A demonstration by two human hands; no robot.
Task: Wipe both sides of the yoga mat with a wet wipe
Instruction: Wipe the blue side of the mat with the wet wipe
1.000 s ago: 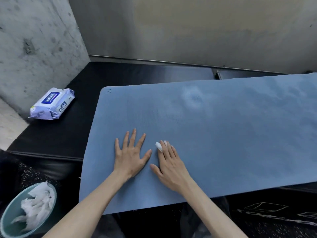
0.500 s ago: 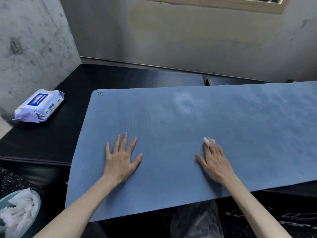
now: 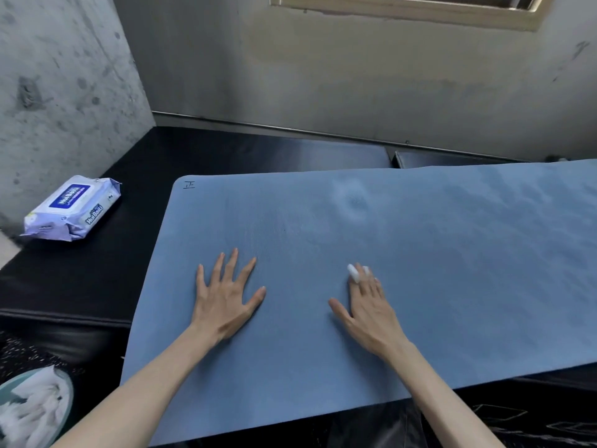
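A blue yoga mat (image 3: 452,247) lies flat across a black padded bench (image 3: 90,273), with a small mark in its far left corner. My left hand (image 3: 226,302) rests flat on the mat with its fingers spread. My right hand (image 3: 368,312) lies to the right of it, straight fingers pressing a white wet wipe (image 3: 353,273) onto the mat. Only a small bit of the wipe shows beyond the fingertips. A paler patch shows on the mat farther back.
A pack of wet wipes (image 3: 72,208) lies on the bench at the left, near a concrete wall. A green bin (image 3: 9,389) holding used white wipes stands at the bottom left. The mat's near edge overhangs the bench toward me.
My right hand slid the wipe to the right away from my left hand, then came partway back to the left. My left hand stayed flat in place.
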